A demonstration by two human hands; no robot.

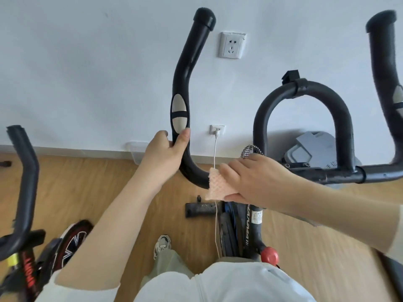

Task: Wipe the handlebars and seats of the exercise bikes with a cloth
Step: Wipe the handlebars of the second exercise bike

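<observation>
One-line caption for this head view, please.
Left hand steadies the black curved foam handlebar while the right hand presses a peach waffle-textured cloth against its lower bend.

White capital lettering runs down the black frame tube [253, 227], too blurred to read. At eight o'clock, red lettering on the neighbouring bike's frame [29, 271] is likewise illegible.
</observation>
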